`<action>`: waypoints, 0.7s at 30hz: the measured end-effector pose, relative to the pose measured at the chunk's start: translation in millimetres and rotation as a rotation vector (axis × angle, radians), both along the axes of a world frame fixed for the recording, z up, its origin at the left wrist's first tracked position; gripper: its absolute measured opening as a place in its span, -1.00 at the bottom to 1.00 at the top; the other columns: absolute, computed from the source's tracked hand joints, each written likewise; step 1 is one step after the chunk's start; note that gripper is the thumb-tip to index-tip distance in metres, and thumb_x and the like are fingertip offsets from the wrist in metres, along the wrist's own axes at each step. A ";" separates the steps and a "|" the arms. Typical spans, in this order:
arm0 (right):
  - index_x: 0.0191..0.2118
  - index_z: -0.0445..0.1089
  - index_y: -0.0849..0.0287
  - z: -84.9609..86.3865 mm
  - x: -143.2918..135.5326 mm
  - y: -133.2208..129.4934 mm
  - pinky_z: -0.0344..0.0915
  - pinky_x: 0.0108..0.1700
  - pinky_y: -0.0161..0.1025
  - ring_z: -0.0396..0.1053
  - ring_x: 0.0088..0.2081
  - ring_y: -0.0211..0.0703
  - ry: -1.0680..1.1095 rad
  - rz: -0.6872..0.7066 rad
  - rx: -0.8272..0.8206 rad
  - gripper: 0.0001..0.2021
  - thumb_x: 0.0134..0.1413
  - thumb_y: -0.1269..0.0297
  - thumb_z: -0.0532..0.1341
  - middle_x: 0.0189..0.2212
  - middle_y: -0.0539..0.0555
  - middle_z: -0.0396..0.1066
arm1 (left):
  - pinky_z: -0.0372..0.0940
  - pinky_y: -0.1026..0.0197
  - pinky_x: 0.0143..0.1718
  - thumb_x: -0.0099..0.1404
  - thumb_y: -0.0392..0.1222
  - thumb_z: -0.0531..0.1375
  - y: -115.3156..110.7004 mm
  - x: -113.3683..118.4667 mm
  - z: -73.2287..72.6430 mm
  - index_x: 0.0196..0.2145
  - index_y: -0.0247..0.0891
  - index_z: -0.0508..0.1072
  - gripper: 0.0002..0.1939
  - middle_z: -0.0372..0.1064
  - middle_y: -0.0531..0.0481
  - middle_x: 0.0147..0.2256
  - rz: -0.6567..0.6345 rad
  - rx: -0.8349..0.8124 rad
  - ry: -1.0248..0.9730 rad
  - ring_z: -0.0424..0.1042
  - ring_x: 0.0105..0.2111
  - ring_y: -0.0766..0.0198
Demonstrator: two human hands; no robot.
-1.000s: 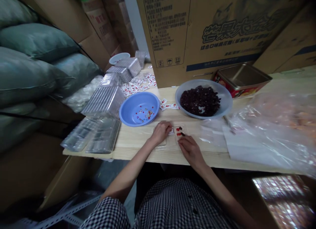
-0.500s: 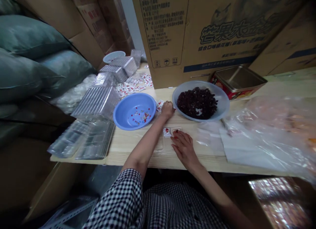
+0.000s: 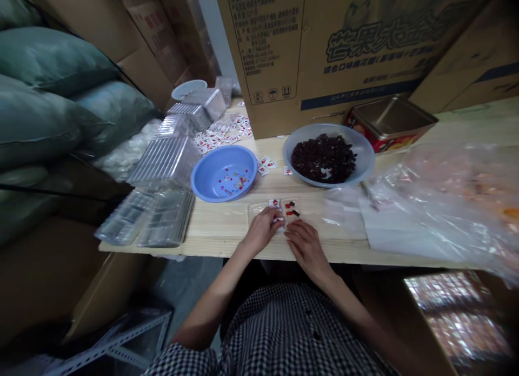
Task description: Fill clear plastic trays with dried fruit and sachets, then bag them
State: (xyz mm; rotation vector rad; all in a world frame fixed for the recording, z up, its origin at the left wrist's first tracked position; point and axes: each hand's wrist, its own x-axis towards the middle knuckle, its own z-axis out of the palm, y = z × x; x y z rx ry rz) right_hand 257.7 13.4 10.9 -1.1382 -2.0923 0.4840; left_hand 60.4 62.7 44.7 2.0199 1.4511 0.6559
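Observation:
A clear plastic tray (image 3: pixel 254 209) lies on the table in front of me. One small white printed packet (image 3: pixel 274 202) sits in its middle part, and red and dark pieces (image 3: pixel 291 209) lie in its right part. Over the tray's middle, the closed fingers of my left hand (image 3: pixel 261 230) pinch another small white packet, mostly covered by the fingertips. At the near right side of the tray rests my right hand (image 3: pixel 307 246), fingers extended and lightly bent, nothing visible in them. Its fingertips touch or nearly touch the tray edge.
Behind are a blue basin (image 3: pixel 224 173) with small colourful bits and a translucent bowl (image 3: pixel 367 159) of dark dried pieces. Loose packets (image 3: pixel 265 164) lie between them. Stacked clear trays (image 3: pixel 164 162) stand left; a tin (image 3: pixel 389 124), cartons and plastic bags (image 3: pixel 441 208) sit right and behind.
My left hand has come back from the loose packets beside the bowl to the tray, bringing a packet. My right hand has shifted slightly towards me, uncovering the red and dark pieces.

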 end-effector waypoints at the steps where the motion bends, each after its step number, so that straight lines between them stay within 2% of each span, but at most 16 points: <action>1: -0.03 0.48 0.14 -1.9 -2.5 1.2 0.21 0.20 0.16 0.25 0.18 0.07 -0.017 0.003 0.005 -0.77 0.29 0.40 0.13 0.03 0.17 0.45 | 0.30 0.17 -0.10 0.36 -0.20 0.16 -5.3 -0.4 -2.2 -0.13 -0.24 0.43 -0.85 0.41 -0.09 -0.16 0.013 0.019 0.006 0.43 -0.15 0.19; 3: 0.01 0.47 0.11 -7.0 -8.0 4.1 0.18 0.22 0.17 0.23 0.21 0.08 -0.057 -0.001 0.020 -0.74 0.28 0.41 0.14 0.08 0.15 0.43 | 0.32 0.15 -0.05 0.37 -0.22 0.14 -9.1 -2.6 -6.0 -0.06 -0.22 0.41 -0.80 0.37 -0.11 -0.09 0.041 0.054 0.020 0.42 -0.09 0.18; 6: 0.07 0.45 0.07 -14.0 -18.3 5.5 0.07 0.28 0.24 0.16 0.27 0.11 -0.151 -0.003 0.055 -0.68 0.26 0.42 0.15 0.15 0.11 0.40 | 0.36 0.15 -0.09 0.37 -0.25 0.12 -7.8 -4.7 -11.6 -0.11 -0.19 0.44 -0.84 0.37 -0.10 -0.11 0.004 0.077 0.061 0.44 -0.12 0.17; 8: 0.09 0.44 0.05 -12.0 -21.5 3.0 0.03 0.31 0.25 0.13 0.29 0.09 -0.198 -0.002 0.066 -0.67 0.26 0.42 0.17 0.16 0.08 0.39 | 0.37 0.11 -0.09 0.38 -0.22 0.12 -7.2 -2.8 -16.3 -0.14 -0.19 0.45 -0.85 0.38 -0.10 -0.14 -0.004 0.116 0.083 0.44 -0.14 0.15; 10: 0.10 0.43 0.03 0.7 -13.3 -0.7 0.03 0.33 0.20 0.14 0.30 0.04 -0.193 -0.015 0.070 -0.68 0.26 0.40 0.18 0.18 0.05 0.37 | 0.38 0.07 -0.07 0.39 -0.17 0.12 -7.2 -0.4 -20.9 -0.10 -0.19 0.45 -0.82 0.39 -0.11 -0.14 0.043 0.189 0.079 0.44 -0.13 0.11; 12: 0.13 0.39 0.02 25.6 14.6 -5.6 0.06 0.33 0.14 0.18 0.28 -0.01 -0.126 -0.082 0.098 -0.66 0.28 0.37 0.16 0.19 0.05 0.36 | 0.38 0.04 -0.07 0.39 -0.10 0.12 -7.3 -1.3 -24.2 -0.03 -0.20 0.43 -0.74 0.39 -0.13 -0.11 0.088 0.250 0.053 0.44 -0.13 0.10; 13: 0.16 0.36 0.02 41.7 37.7 -8.9 0.09 0.32 0.12 0.22 0.26 -0.03 -0.075 -0.154 0.131 -0.65 0.30 0.36 0.15 0.18 0.08 0.37 | 0.39 0.05 -0.09 0.39 -0.07 0.13 -7.3 -3.3 -24.9 0.00 -0.20 0.42 -0.71 0.39 -0.12 -0.10 0.105 0.271 0.032 0.44 -0.15 0.11; 15: 0.18 0.34 0.02 75.3 102.5 -15.5 0.19 0.25 0.07 0.32 0.17 -0.03 0.043 -0.419 0.220 -0.63 0.29 0.37 0.13 0.11 0.12 0.42 | 0.41 0.12 -0.19 0.38 -0.03 0.12 -7.7 -8.9 -23.6 -0.01 -0.20 0.42 -0.69 0.40 -0.10 -0.11 0.149 0.282 -0.010 0.45 -0.23 0.16; 17: 0.12 0.38 0.07 102.0 185.3 -16.9 0.25 0.19 0.05 0.38 0.10 0.00 0.110 -0.810 0.300 -0.67 0.28 0.34 0.12 0.04 0.17 0.45 | 0.41 0.20 -0.34 0.37 0.00 0.12 -9.0 -13.1 -18.6 -0.05 -0.20 0.43 -0.71 0.41 -0.07 -0.14 0.190 0.272 -0.034 0.45 -0.32 0.21; 18: 0.07 0.42 0.13 110.2 228.8 -13.5 0.24 0.18 0.05 0.38 0.09 0.03 0.093 -0.985 0.298 -0.71 0.28 0.33 0.11 0.03 0.22 0.46 | 0.39 0.23 -0.40 0.37 0.00 0.12 -9.9 -13.5 -15.0 -0.07 -0.20 0.44 -0.71 0.42 -0.06 -0.15 0.204 0.270 -0.034 0.44 -0.34 0.23; 19: -0.01 0.46 0.20 114.3 270.5 -7.0 0.24 0.17 0.05 0.39 0.07 0.08 0.028 -1.125 0.238 -0.74 0.26 0.33 0.12 -0.01 0.26 0.47 | 0.37 0.24 -0.45 0.37 0.01 0.12 -10.7 -12.6 -11.2 -0.08 -0.19 0.44 -0.71 0.42 -0.06 -0.16 0.213 0.276 -0.028 0.44 -0.37 0.24; 21: -0.21 0.52 0.29 111.7 340.6 14.5 0.27 0.08 0.03 0.43 -0.01 0.14 -0.148 -1.284 -0.125 -0.81 0.18 0.39 0.15 -0.13 0.34 0.51 | 0.34 0.25 -0.50 0.37 0.01 0.11 -11.9 -7.4 -3.8 -0.08 -0.18 0.44 -0.71 0.43 -0.05 -0.16 0.215 0.299 -0.006 0.44 -0.38 0.24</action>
